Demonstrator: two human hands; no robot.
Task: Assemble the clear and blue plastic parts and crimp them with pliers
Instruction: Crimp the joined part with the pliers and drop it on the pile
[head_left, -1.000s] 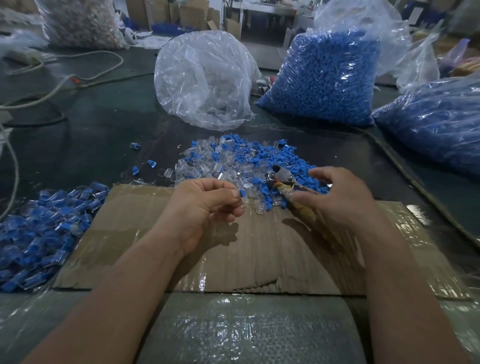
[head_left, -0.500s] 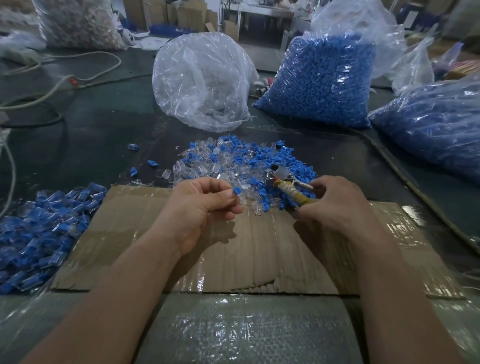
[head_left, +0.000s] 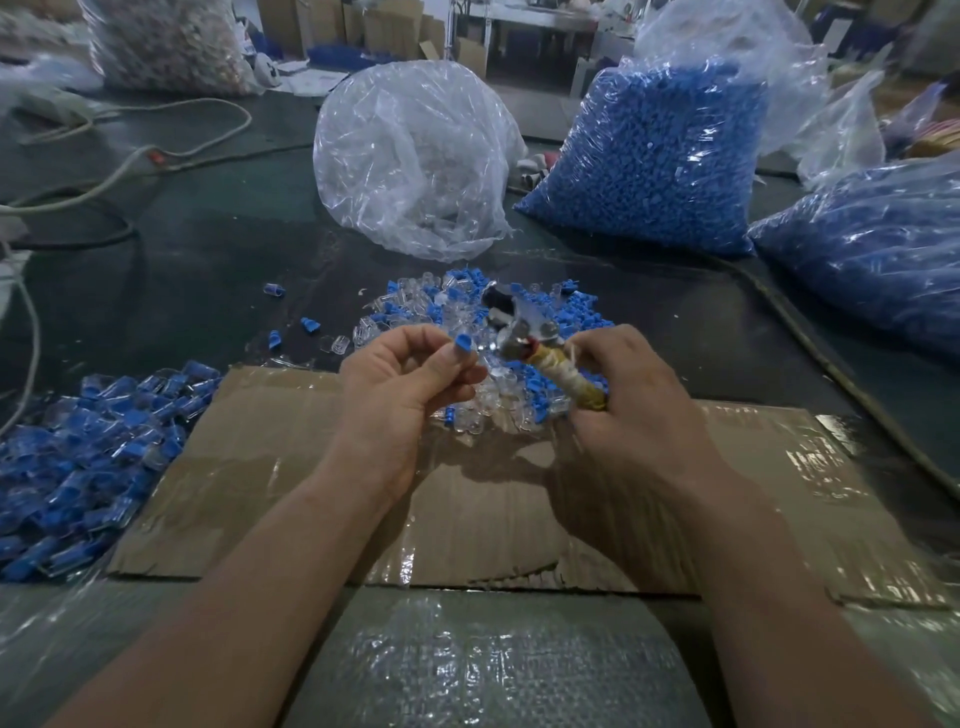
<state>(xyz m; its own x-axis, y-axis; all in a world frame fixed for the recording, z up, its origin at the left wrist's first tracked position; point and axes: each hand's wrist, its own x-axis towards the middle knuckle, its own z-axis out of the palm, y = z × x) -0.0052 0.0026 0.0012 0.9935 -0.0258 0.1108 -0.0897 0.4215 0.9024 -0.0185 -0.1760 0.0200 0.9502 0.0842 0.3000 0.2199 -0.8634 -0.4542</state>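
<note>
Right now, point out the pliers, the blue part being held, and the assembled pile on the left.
pliers (head_left: 522, 332): head view, metal head near the pivot.
blue part (head_left: 463, 341): head view, its exposed top.
assembled pile (head_left: 78, 457): head view, middle of the heap.

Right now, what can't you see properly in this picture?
Head view only:
- Left hand pinches a blue cap; its fingers hide what sits under it.
- Pliers in the right hand: tip motion-blurred, so open or closed is unclear.
- Blue-and-clear pile at left: cut off by the frame edge.
</note>
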